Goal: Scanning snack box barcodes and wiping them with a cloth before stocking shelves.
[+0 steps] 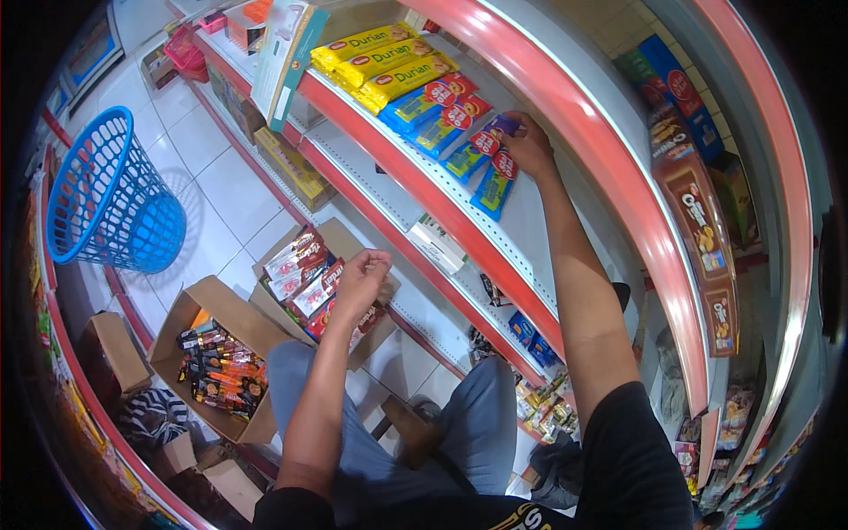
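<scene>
On a white perforated shelf with a red front edge, my right hand has its fingers on a purple-ended biscuit packet in a row of blue and red biscuit packets. Yellow durian biscuit packets lie stacked to the left of that row. My left hand hangs with curled fingers over an open cardboard box of wafer packets; nothing shows in it. Nearer to me at the left stands a second cardboard box full of small dark and orange packets.
A blue plastic basket stands on the white tiled floor at the left. A teal and white carton leans at the shelf's far end. Upper shelves at the right hold brown biscuit packs. Stocked shelving runs along the left rim.
</scene>
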A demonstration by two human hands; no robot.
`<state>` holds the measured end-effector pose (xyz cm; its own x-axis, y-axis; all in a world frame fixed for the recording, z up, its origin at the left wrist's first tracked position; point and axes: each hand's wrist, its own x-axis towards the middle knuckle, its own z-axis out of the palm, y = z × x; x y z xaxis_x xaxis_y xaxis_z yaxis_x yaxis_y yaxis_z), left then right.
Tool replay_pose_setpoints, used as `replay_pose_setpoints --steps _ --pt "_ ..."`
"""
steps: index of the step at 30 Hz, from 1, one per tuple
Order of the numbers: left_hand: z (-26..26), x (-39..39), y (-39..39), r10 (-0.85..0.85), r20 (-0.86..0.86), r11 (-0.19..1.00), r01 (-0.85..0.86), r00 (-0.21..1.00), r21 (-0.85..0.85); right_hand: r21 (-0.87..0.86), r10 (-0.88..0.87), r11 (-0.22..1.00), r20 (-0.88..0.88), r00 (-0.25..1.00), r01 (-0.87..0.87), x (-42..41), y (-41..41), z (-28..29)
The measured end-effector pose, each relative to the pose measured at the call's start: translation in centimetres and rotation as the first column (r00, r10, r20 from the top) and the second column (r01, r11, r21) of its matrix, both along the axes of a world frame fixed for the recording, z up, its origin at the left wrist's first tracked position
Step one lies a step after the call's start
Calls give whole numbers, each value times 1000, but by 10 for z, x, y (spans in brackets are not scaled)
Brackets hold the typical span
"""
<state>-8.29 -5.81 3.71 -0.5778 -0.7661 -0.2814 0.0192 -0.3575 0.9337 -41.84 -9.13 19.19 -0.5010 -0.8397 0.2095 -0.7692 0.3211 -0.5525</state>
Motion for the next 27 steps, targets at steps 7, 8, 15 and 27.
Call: replay_pose_setpoints --steps 7,8,15,27 --pt "-6 16 -3 35 19 998 -36 999 52 -145 91 980 -284 955 -136 39 38 -25" --pt "-12 15 -2 51 17 998 -51 999 45 -75 101 989 -292 951 -128 45 43 -35" --pt "-19 14 3 -117 107 985 129 987 -113 -102 51 989 -437 898 -106 65 37 -43" --pt "-29 54 3 -345 636 771 594 691 -228 -117 -21 993 -269 963 -11 67 35 -39"
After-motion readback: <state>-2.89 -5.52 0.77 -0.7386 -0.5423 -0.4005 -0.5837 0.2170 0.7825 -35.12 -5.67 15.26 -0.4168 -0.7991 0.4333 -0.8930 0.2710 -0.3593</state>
